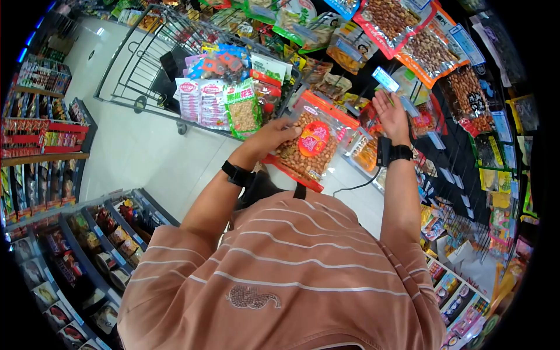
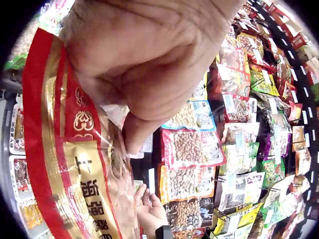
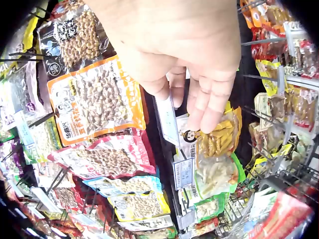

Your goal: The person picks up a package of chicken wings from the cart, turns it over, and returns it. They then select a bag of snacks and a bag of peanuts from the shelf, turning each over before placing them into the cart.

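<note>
My left hand [image 1: 273,136] grips the left edge of a bag of peanuts [image 1: 306,160], thumb on its front. The bag is clear, with red bands and a red and yellow label, and it is held in front of my body. In the left wrist view, its red and gold side [image 2: 50,144] faces the camera. My right hand [image 1: 393,116] reaches to the snack rack, palm up, its fingers relaxed. In the right wrist view, these fingertips are right by a white price tag [image 3: 167,119] and overlap a bag of yellow snack [image 3: 219,137].
A wire shopping cart [image 1: 125,87] stands ahead on the left, holding several snack packs, among them a green peanut bag [image 1: 243,111]. Bags hang on hooks along the rack at right, including an orange nut bag [image 3: 99,99]. Low shelves [image 1: 87,251] line the left side.
</note>
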Available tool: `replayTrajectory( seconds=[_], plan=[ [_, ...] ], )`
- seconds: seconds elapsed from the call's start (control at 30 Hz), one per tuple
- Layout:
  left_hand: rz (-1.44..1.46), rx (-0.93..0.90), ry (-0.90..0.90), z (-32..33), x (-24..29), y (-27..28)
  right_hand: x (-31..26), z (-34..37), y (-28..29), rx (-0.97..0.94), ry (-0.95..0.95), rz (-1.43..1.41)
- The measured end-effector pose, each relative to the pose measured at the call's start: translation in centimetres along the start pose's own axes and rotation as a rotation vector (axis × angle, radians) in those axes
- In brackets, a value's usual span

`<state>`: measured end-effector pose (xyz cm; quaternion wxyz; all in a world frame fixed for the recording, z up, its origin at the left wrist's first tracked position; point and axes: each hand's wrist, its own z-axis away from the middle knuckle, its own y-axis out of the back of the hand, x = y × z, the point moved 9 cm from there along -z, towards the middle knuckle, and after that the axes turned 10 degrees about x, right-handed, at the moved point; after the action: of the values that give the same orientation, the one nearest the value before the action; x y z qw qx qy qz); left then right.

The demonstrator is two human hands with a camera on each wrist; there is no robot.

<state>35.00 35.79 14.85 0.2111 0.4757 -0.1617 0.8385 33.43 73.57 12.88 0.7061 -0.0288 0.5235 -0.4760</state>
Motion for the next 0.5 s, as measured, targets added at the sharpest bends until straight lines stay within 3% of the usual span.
replayTrajectory(
  seconds=[0.5],
  plan=[
    [0.026,-0.039,0.108,0.1,-3.4,-2.3,0.1,1.0,-0.2,-0.013,-0.029,0.001]
  ],
)
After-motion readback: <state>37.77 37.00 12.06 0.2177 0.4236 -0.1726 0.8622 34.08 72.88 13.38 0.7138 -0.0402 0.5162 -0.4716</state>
